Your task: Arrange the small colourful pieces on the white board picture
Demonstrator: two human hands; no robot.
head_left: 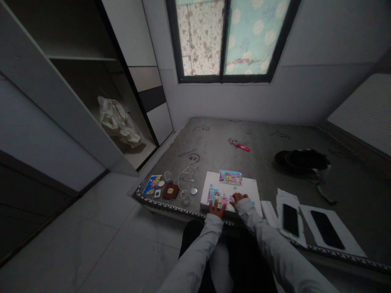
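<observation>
A white box (250,188) lies on the grey mattress near its front edge, with colourful cartoon stickers (224,198) along its front part. Another cartoon sheet (230,178) rests at the back edge of the box. My left hand (216,209) is spread at the front edge, its fingertips on the sticker picture. On the right part of the box, my right hand (238,198) has its fingers bent together at the picture's right end; whatever is under its fingertips is hidden.
Left of the box are a brown pouch (170,191), a blue cartoon packet (152,184), a white cable (187,173) and a round silver disc (194,191). To the right lie two dark phones (290,220) on white sheets. Farther back are a red item (240,145) and a black bag (302,160).
</observation>
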